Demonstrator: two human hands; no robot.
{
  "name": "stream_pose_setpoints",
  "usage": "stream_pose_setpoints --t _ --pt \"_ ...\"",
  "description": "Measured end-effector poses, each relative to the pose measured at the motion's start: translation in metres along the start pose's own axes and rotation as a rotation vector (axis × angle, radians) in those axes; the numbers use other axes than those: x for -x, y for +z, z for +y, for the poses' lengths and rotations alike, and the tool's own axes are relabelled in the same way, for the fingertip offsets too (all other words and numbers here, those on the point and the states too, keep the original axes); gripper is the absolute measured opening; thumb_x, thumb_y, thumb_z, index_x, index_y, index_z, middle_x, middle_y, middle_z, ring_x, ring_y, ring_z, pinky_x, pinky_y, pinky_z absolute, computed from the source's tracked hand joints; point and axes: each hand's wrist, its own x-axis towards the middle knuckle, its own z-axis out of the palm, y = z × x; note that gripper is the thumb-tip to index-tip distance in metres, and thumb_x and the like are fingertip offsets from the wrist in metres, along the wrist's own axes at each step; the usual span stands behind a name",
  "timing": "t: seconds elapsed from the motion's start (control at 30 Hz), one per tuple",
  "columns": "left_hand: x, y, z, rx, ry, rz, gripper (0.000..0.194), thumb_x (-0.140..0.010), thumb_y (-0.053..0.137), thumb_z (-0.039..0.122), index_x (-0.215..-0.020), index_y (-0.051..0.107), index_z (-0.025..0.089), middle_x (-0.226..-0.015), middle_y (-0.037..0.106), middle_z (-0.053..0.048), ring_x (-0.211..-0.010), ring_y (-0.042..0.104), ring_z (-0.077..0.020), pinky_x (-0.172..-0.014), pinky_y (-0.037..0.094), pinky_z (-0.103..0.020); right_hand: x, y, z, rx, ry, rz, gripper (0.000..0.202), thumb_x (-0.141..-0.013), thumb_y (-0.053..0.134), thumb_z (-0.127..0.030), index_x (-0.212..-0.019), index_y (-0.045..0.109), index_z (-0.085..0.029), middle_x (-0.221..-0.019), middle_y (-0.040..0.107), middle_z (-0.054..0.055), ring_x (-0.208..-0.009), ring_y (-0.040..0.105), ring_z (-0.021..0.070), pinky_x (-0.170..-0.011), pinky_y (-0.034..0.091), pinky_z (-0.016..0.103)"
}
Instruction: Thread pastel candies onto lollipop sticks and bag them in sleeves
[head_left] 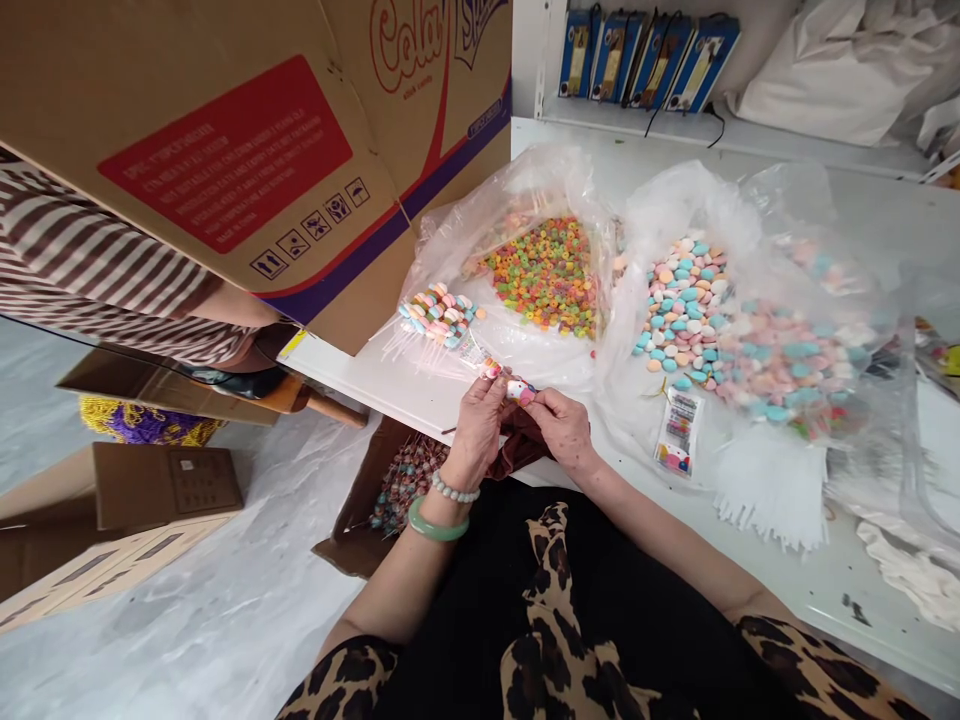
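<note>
Just above the table's front edge, my left hand [478, 420] and my right hand [561, 430] are close together, fingertips pinched. Between them is a small colourful printed wrapper [520, 390]; what is inside it I cannot make out. Beyond my left hand lies a pile of pastel candies [439, 312] with thin white sticks. Loose candy rings [551, 275] in orange, green and yellow fill an open clear bag behind my hands. To the right of my right hand rests a stack of printed wrappers [677, 435] in clear plastic.
Bags of pastel candies [686, 300] and a bundle of white sticks [772, 490] occupy the table's right side. A large cardboard box [225, 130] stands at the left. Below the table edge, an open carton [360, 490] holds lollipops. Another person's striped sleeve [97, 260] shows behind the box.
</note>
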Motion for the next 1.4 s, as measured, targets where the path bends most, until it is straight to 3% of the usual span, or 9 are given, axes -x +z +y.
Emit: stream_pose_setpoints --t 0.2,0.43,0.57,0.73,0.87,0.97,1.07,1.23,1.4 --pt "-0.006 -0.012 -0.002 0.007 -0.079 -0.079 0.03 -0.073 0.076 0.035 -0.093 0.067 0.014 -0.087 0.069 -0.004 -0.076 0.065 -0.0144 -0.076 0.053 -0.03 -0.001 0.001 0.001 -0.283 0.101 -0.033 0.031 -0.076 0.064 -0.045 -0.061 0.052 -0.02 -0.057 0.041 -0.006 -0.057 0.037 0.011 -0.055 0.032 0.024" --pt "-0.011 -0.008 0.007 0.041 -0.067 -0.138 0.042 -0.067 0.082 0.032 -0.099 0.061 0.016 -0.09 0.07 -0.007 -0.088 0.069 -0.0232 -0.077 0.053 -0.034 -0.002 -0.003 -0.005 -0.353 0.14 -0.073 0.035 -0.073 0.067 -0.045 -0.056 0.048 -0.02 -0.053 0.04 -0.006 -0.053 0.034 0.0102 -0.052 0.029 0.024" --pt "-0.004 0.002 0.0 -0.012 -0.023 -0.135 0.037 -0.066 0.082 0.027 -0.093 0.06 0.015 -0.082 0.067 -0.003 -0.078 0.067 -0.016 -0.074 0.051 -0.028 -0.002 0.0 -0.007 -0.417 0.18 -0.031 0.038 -0.07 0.07 -0.049 -0.055 0.049 -0.02 -0.05 0.039 -0.007 -0.052 0.032 0.0097 -0.051 0.029 0.024" --pt "0.003 0.005 -0.015 -0.001 0.005 -0.064 0.034 -0.067 0.081 0.036 -0.086 0.062 0.015 -0.077 0.062 0.001 -0.069 0.058 -0.0084 -0.068 0.048 -0.022 -0.003 0.007 -0.003 -0.354 0.17 0.037 0.036 -0.072 0.067 -0.051 -0.06 0.055 -0.019 -0.053 0.044 -0.006 -0.054 0.037 0.0105 -0.054 0.033 0.025" --pt "-0.005 -0.007 -0.015 0.01 -0.065 0.003 0.033 -0.069 0.079 0.037 -0.085 0.061 0.015 -0.076 0.063 0.0 -0.069 0.061 -0.0112 -0.067 0.05 -0.026 -0.002 0.003 0.004 -0.362 0.221 -0.161 0.025 -0.076 0.06 -0.046 -0.069 0.057 -0.021 -0.052 0.046 -0.006 -0.046 0.037 0.0107 -0.047 0.03 0.025" --pt "-0.014 -0.016 -0.008 0.034 -0.08 0.081 0.032 -0.071 0.077 0.038 -0.083 0.059 0.015 -0.075 0.064 -0.002 -0.072 0.066 -0.0165 -0.071 0.053 -0.032 0.001 -0.004 0.009 -0.093 0.094 -0.17 0.012 -0.076 0.057 -0.035 -0.073 0.061 -0.023 -0.06 0.054 -0.004 -0.055 0.046 0.0131 -0.054 0.035 0.025" --pt "-0.018 -0.018 -0.007 0.053 -0.056 0.077 0.032 -0.072 0.077 0.038 -0.084 0.059 0.014 -0.076 0.065 -0.003 -0.076 0.068 -0.018 -0.075 0.054 -0.033 0.002 -0.003 0.01 0.066 0.032 -0.131 0.014 -0.078 0.055 -0.032 -0.069 0.06 -0.024 -0.06 0.055 -0.003 -0.06 0.049 0.0147 -0.059 0.036 0.026" --pt "-0.014 -0.013 -0.019 0.101 -0.025 0.004 0.031 -0.071 0.079 0.036 -0.086 0.063 0.014 -0.08 0.065 -0.002 -0.074 0.063 -0.0115 -0.069 0.051 -0.024 -0.005 0.013 0.006 -0.166 0.055 -0.117 0.015 -0.078 0.054 -0.034 -0.071 0.058 -0.023 -0.06 0.053 -0.004 -0.059 0.048 0.0139 -0.059 0.038 0.026" --pt "-0.011 -0.017 -0.021 0.034 -0.131 -0.041 0.034 -0.067 0.081 0.035 -0.087 0.065 0.014 -0.085 0.068 -0.003 -0.073 0.064 -0.0142 -0.071 0.052 -0.029 -0.01 0.016 0.007 -0.425 0.181 -0.1 0.018 -0.074 0.057 -0.038 -0.07 0.057 -0.021 -0.052 0.044 -0.007 -0.049 0.039 0.0111 -0.051 0.033 0.025"
